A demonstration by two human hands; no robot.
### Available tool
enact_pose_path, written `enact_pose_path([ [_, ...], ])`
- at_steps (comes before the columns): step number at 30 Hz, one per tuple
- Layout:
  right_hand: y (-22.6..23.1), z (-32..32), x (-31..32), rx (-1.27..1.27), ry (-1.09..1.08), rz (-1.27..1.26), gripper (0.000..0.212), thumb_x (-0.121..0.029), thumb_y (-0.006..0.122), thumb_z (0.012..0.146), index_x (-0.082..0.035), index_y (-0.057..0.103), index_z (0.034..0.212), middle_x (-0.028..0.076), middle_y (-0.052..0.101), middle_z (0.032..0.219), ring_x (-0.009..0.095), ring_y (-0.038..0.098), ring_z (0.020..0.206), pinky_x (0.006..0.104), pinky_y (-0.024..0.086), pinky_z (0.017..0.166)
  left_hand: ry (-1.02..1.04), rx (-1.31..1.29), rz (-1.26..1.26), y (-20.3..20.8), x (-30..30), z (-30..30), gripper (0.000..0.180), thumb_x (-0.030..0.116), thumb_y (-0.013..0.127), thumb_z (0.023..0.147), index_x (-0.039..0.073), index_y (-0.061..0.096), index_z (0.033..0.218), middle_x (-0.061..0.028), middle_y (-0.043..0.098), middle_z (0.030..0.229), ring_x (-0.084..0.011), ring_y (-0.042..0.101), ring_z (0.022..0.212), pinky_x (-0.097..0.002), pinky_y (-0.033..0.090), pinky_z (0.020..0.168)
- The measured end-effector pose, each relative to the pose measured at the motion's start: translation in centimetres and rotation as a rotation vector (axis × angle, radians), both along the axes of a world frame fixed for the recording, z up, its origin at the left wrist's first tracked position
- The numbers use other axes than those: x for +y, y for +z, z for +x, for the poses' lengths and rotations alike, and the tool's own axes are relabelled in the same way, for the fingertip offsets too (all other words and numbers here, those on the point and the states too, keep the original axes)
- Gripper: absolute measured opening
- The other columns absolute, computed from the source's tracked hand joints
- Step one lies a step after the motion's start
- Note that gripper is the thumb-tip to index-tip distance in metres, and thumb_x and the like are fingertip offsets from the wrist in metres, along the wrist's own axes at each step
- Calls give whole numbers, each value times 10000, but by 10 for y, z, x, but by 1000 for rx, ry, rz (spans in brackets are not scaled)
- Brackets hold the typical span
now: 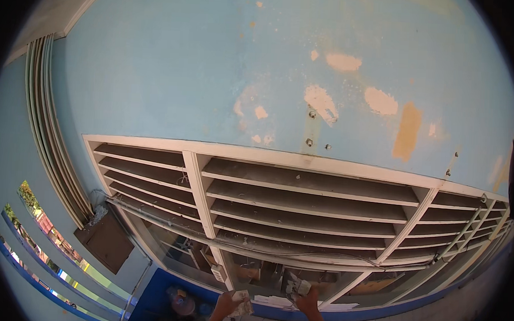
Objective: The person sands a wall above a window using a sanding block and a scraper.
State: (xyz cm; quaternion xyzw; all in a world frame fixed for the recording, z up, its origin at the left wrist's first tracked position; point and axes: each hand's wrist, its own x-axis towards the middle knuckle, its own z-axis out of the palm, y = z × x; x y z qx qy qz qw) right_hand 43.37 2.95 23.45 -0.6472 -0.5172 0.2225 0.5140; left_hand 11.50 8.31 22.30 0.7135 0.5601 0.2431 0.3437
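Low in the picture, both of my hands are raised in front of a louvred window frame. My left hand is closed around a crumpled whitish wad, which sticks out to the right of its fingers. In my right hand is a crumpled grey-white wad, gripped with its loose end pointing up and left. Both wads look like paper or cloth; I cannot tell which. The hands are apart, with a gap between the two wads.
White-framed louvres span the wall under a light blue wall with pale patches and bolts. Vertical conduits drop to a brown box on the left. A clear round container stands low beside a blue surface.
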Motion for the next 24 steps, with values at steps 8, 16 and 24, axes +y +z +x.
enact_pose_path([
  [8, -116, -65, 45, -193, 249, -398, 433, -185, 738, 714, 57, 764, 1072, 327, 735, 995, 480, 714, 993, 525, 552, 905, 257, -243, -136, -51, -27, -46, 521, 316, 882, 812, -33, 691, 1149, -258, 753, 1038, -413, 742, 981, -474, 567, 822],
  [16, -138, -124, 66, -436, 442, -559, 380, -354, 838, 782, -22, 801, 964, 257, 759, 993, 464, 728, 933, 519, 572, 819, 814, -202, -127, -212, -95, -111, 491, 453, 728, 973, -22, 745, 1096, -240, 752, 894, -381, 753, 815, -455, 582, 748],
  [24, -291, -96, 28, -482, 615, -804, 305, -257, 813, 827, -234, 834, 1130, 165, 765, 1171, 412, 614, 1272, 503, 546, 994, 1446, -720, -747, -306, -238, -147, 602, 382, 505, 1118, 225, 332, 1673, -155, 653, 1435, -314, 644, 1283, -370, 537, 1046],
])
